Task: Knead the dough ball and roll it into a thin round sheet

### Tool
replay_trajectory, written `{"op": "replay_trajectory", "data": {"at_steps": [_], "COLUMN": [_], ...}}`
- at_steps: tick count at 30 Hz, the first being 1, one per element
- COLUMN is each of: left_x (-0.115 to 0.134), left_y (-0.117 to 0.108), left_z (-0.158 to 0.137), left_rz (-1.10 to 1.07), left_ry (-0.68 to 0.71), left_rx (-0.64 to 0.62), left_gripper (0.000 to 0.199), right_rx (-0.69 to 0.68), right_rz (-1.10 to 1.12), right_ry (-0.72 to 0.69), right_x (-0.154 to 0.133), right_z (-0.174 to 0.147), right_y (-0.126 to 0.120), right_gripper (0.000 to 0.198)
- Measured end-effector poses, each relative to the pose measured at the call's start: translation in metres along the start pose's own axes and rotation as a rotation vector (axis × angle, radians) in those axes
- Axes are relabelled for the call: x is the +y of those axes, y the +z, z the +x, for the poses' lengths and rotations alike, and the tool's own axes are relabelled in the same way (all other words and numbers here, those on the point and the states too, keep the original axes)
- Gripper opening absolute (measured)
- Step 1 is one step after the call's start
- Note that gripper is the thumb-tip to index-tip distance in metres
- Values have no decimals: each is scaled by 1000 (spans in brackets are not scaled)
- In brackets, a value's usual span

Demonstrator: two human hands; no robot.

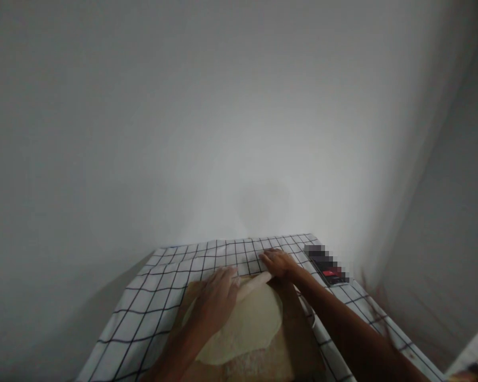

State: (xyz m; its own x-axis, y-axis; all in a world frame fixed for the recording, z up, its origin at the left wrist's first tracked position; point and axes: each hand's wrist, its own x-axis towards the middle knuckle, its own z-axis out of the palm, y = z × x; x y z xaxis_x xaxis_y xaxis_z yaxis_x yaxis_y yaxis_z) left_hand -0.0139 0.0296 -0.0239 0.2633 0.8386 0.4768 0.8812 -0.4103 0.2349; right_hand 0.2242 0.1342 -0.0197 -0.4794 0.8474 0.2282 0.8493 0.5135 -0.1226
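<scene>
A pale wooden rolling pin lies at a slant across the far part of a thin, flattened sheet of dough. Over the pin's left end rests my left hand, closed on it with the fingers pointing away from me. My right hand is curled over the right end, a little farther off. Both palms hide the pin's ends; only its middle shows. Beneath the dough is a wooden board, dusted with flour near its front.
A white tablecloth with dark grid lines covers the table. At the right edge lies a dark, flat object with a red patch, partly pixelated. A round rim shows beside my right forearm. A pale wall rises behind the table.
</scene>
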Motion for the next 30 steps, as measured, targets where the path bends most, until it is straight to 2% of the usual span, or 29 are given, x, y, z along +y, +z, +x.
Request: {"op": "replay_trajectory", "data": {"at_steps": [2, 5, 9, 12, 15, 20, 23, 27, 30], "left_x": [2, 6, 11, 14, 11, -4, -14, -20, -24], "left_y": [-1, -1, -1, -3, -11, -25, -24, -15, -8], "left_z": [-1, -5, -12, -13, -9, 5, 9, 5, 10], "left_rz": [3, 4, -22, -41, -77, -115, -139, -136, -67], "left_ry": [23, 69, 56, 26, -22, -45, -69, -70, -97], "left_rx": [-11, -41, -84, -123, -141, -105, -86, -155, -184], "left_gripper": [34, 33, 38, 45, 49, 21, 29, 42, 44], "right_rx": [-3, 36, 175, 228, 207, 185, 175, 193, 185], "right_rz": [11, 31, 62, 86, 105, 131, 136, 123, 131], "right_ry": [-66, -112, -38, -22, -60, -23, 31, 105, 95], "right_x": [3, 3, -3, -7, -6, -3, -4, -5, -1], "right_z": [-10, -28, -44, -49, -50, -49, -48, -45, -45], "right_y": [-2, -3, -2, -4, -9, -11, -10, -8, -9], "right_gripper": [22, 24, 43, 41, 38, 50, 51, 49, 47]}}
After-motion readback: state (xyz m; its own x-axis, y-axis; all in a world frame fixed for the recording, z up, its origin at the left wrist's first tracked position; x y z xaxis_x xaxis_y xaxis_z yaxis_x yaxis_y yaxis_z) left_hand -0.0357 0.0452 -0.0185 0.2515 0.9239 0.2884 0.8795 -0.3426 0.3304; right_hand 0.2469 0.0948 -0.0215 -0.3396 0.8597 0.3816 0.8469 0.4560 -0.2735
